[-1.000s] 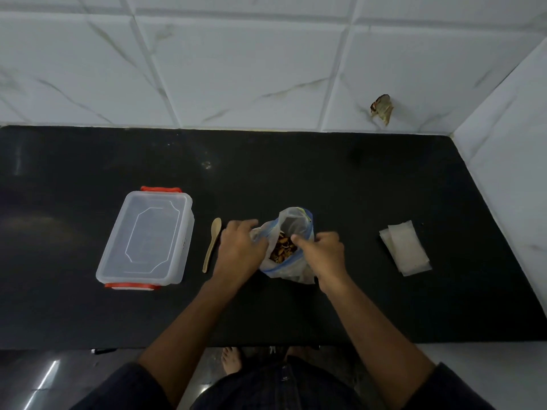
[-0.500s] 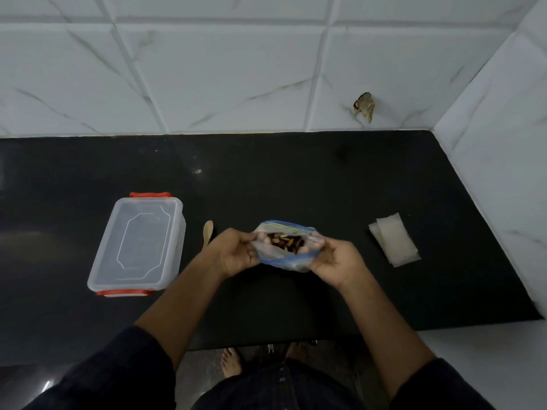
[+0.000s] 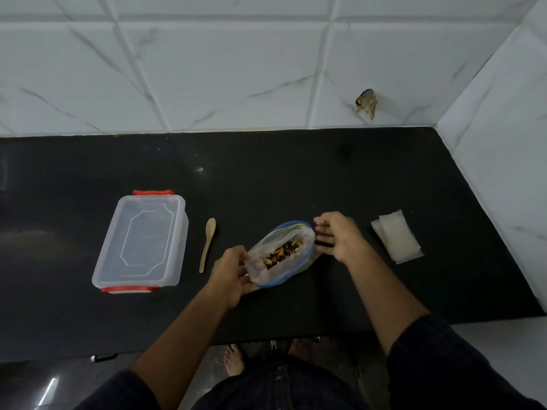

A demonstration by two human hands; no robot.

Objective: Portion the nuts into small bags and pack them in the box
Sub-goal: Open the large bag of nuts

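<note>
One nut bag [image 3: 282, 255] stands open, pinched at its near-left rim by the left hand [image 3: 232, 272]; right hand [image 3: 337, 235] hovers released. Portioning looks unstarted (box [image 3: 142, 241] lidded): fetch small bags [image 3: 396, 235] right, spoon [image 3: 207, 244] left.

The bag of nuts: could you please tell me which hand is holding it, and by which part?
The left hand holds the bag of nuts by the near-left edge of its open mouth. The right hand is open beside it, holding nothing.

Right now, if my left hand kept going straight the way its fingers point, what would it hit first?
The left hand already touches the nut bag; further along lies your right hand, though depth is unclear.
</note>
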